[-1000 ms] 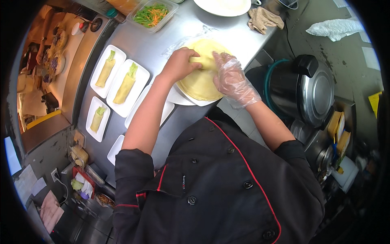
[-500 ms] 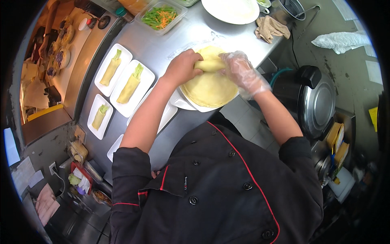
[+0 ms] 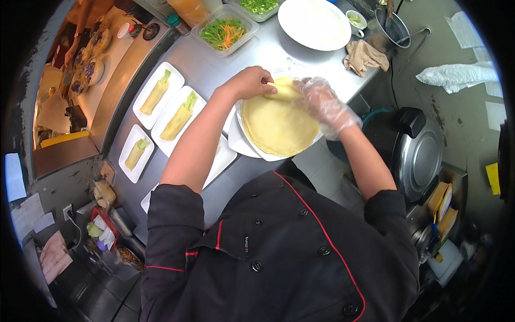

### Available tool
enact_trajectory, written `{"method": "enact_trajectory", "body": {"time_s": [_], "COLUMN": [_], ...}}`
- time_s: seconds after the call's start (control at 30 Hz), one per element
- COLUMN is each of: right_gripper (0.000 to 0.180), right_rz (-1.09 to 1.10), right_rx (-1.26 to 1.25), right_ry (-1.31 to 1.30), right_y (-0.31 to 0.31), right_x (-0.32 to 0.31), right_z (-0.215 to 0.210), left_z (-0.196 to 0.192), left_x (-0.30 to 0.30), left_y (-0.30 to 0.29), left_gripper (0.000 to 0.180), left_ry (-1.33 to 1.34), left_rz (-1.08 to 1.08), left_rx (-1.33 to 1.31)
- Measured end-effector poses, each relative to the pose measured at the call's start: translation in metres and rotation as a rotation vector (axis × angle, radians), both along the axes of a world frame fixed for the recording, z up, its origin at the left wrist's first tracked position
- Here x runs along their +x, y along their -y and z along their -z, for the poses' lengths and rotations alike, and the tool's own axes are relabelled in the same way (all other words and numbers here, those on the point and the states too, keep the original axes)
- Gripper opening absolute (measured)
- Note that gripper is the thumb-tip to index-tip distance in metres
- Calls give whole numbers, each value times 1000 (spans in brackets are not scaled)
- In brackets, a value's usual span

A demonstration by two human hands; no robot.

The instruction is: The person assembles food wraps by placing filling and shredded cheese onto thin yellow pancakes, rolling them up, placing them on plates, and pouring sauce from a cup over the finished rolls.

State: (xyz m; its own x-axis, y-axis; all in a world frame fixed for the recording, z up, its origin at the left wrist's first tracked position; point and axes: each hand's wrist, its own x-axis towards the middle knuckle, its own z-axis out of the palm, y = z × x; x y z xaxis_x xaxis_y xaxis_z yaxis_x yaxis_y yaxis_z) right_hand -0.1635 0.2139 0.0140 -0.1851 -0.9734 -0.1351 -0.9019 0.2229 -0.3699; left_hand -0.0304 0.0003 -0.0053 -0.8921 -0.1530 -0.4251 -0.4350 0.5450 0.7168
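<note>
A thin yellow crepe roll (image 3: 284,91) lies at the far edge of a stack of flat round crepes (image 3: 279,126) on a white plate (image 3: 270,156). My bare left hand (image 3: 248,84) grips the roll's left end between thumb and fingers. On its right end my right hand (image 3: 322,102), in a clear plastic glove, is closed round the roll. What is inside the roll is hidden. To the left, finished rolls with green leaves poking out lie on white rectangular dishes: one roll (image 3: 155,96), a second roll (image 3: 177,121) and a third roll (image 3: 136,154).
At the back stand a tub of green and orange shredded vegetables (image 3: 224,33), a large white plate (image 3: 314,24) and a crumpled brown cloth (image 3: 365,56). A big cooker (image 3: 416,155) stands right of the steel counter (image 3: 179,51). Beyond a ledge at far left, another person's arm shows.
Both hands have moved away from me with the roll, toward the far edge of the stack. More of the top flat crepe is uncovered. The whole view has shifted slightly.
</note>
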Motion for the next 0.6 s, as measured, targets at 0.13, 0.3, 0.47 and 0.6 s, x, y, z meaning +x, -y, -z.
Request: {"method": "enact_trajectory", "body": {"time_s": [0.13, 0.3, 0.47, 0.6], "right_gripper": [68, 70, 63, 52], "right_rz": [-127, -214, -236, -264], "right_rx": [-300, -238, -183, -144], "right_ry": [-154, -94, 147, 302], "right_y": [-7, 10, 31, 47], "right_x": [15, -7, -27, -41], "right_z": [20, 25, 34, 25], "left_z": [1, -2, 7, 44], "left_x": [-5, 8, 31, 5], "left_y": [1, -19, -90, -110], "left_gripper": [33, 27, 39, 26], "left_ry": [-22, -36, 78, -199], "left_rz": [-85, -498, -947, -1055], "left_rx": [10, 48, 911, 1001]}}
